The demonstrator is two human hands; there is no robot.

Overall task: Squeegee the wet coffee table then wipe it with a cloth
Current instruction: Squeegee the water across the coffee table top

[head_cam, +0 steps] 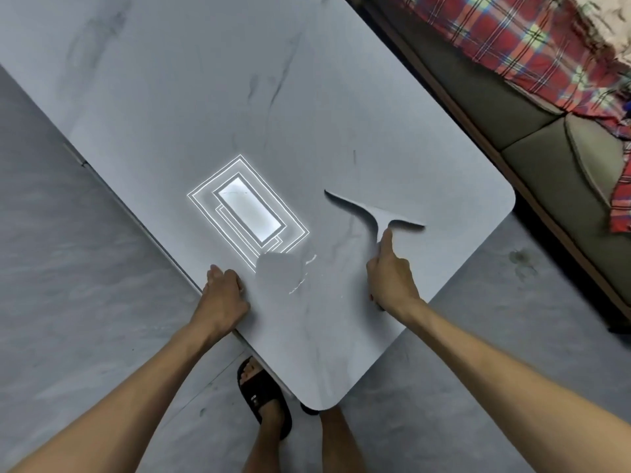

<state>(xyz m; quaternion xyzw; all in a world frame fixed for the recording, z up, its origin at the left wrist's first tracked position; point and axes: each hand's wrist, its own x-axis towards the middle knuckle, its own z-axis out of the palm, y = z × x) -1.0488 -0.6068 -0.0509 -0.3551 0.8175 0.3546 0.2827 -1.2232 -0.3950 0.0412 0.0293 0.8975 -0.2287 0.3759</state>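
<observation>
Head view. Grey marble-patterned floor (85,268) surrounds a pale, veined coffee table (239,97), which runs diagonally across the frame with one rounded corner pointing at me. A sofa (532,138) with olive cushions stands along the table's far right side, and a red plaid blanket (512,46) is draped over it.

I note the right arm reaching forward over the near right edge. The right hand (392,278) is clamped round the handle of the squeegee (374,216), with the index finger laid straight along the handle towards the blade. The squeegee is pale grey and T-shaped. Its blade lies across the tabletop near the right-hand corner.

The left arm reaches to the near left edge. The left hand (223,291) rests on the tabletop at that edge, knuckles up, fingers bent. I cannot tell whether it grips the edge or only presses on it.

Between the hands, the glossy top mirrors a rectangular ceiling light (249,208). Thin glinting streaks (302,274) lie just beside that reflection.

Below the near corner I see a foot in a black sandal (264,394).
</observation>
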